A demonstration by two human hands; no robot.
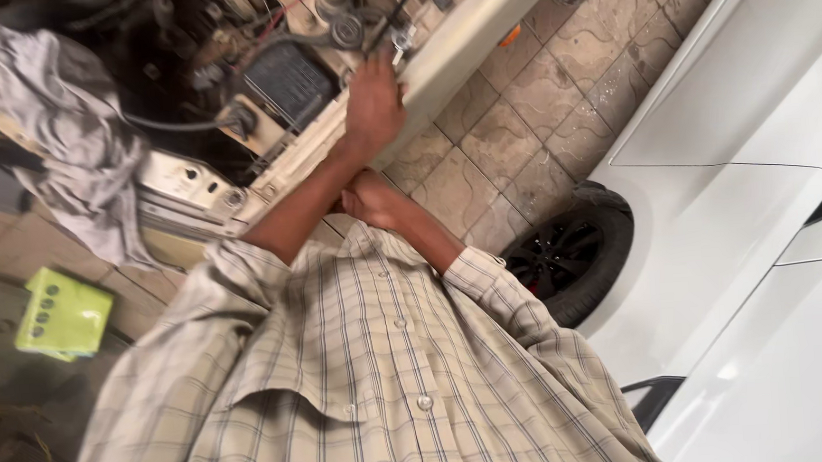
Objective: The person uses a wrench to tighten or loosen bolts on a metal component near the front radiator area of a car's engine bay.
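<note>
The left hand [374, 100] is stretched out from a rolled-up sleeve of the beige checked button-up shirt [371, 357] and rests on the upper edge of the long cream-coloured metal body panel [475, 27] that borders the open engine bay of a car. Its palm lies on the panel and its fingers [384, 69] point into the bay, close to a small shiny metal clip [402, 39] and a bundle of dark cables [346, 26]. The fingertips are hidden among these parts, so I cannot tell whether they are spread or closed on anything. The right hand [371, 200] is held low, just in front of the shirt's hem and below the left forearm. Its fingers are curled into a loose fist, and nothing shows inside it. In the bay, just left of the left hand, sits a black ribbed plastic box [288, 82]. Further left, a crumpled grey cloth rag [63, 138] hangs over the bay's edge. A flat yellow-green plastic box with round holes [59, 314] lies on the ground at the left, well apart from both hands. To the right, the patterned beige stone-tile floor [519, 129] runs between the panel and a white car [757, 143], whose black tyre and wheel [574, 259] stands on the tiles near the right elbow.
</note>
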